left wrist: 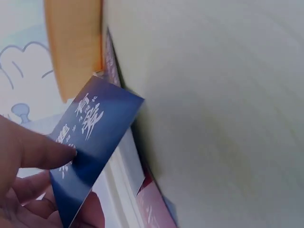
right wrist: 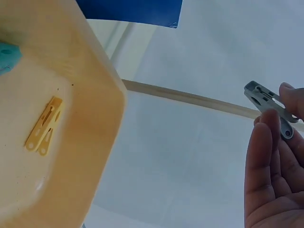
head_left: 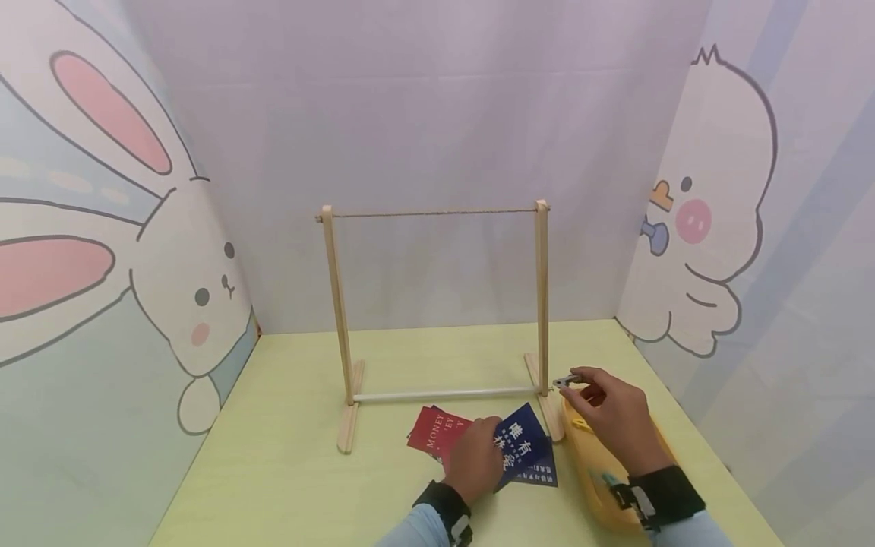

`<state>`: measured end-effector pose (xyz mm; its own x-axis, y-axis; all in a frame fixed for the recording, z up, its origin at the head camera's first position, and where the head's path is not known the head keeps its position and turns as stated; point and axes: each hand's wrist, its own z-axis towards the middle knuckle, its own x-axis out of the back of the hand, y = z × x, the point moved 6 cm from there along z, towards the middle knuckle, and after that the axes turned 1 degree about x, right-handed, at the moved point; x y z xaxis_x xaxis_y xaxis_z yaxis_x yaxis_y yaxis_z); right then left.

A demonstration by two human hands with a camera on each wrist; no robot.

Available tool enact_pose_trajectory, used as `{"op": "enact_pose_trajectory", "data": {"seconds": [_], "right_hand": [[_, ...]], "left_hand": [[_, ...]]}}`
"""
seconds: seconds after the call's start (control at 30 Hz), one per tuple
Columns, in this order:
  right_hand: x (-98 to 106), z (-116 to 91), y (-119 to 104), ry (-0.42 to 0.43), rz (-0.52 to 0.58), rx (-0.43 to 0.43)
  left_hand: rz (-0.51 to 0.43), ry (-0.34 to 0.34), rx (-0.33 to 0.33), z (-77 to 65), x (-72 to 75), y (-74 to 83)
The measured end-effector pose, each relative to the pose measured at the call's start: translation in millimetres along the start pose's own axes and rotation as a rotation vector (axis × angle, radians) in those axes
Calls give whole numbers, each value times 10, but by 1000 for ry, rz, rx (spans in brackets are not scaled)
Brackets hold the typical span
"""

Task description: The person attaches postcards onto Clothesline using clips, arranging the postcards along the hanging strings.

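Note:
My left hand pinches a dark blue card with white characters between thumb and fingers, low over the table. Red cards with white lettering lie beside that hand on its left, and another dark blue card shows underneath on the right. In my right hand, thumb and fingertips pinch a grey clothespin, held up above the far end of a yellow basin. Inside the basin are a yellow clothespin and a teal clothespin.
A wooden frame stands behind the cards, with a thin cord strung across its top and a white bar near its base. Its right foot reaches close to the basin. Printed cloth walls enclose the yellow-green table.

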<state>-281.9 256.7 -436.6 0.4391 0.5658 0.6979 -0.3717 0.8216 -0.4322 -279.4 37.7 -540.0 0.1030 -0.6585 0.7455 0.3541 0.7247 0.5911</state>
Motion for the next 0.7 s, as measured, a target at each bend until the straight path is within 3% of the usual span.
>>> {"op": "enact_pose_trajectory", "data": {"seconds": [0.27, 0.7], "right_hand": [[57, 35, -52, 54, 72, 9], [139, 223, -252, 77, 99, 57]], "left_hand": [[-156, 73, 8, 9, 202, -85], [-292, 131, 45, 41, 613, -169]]}}
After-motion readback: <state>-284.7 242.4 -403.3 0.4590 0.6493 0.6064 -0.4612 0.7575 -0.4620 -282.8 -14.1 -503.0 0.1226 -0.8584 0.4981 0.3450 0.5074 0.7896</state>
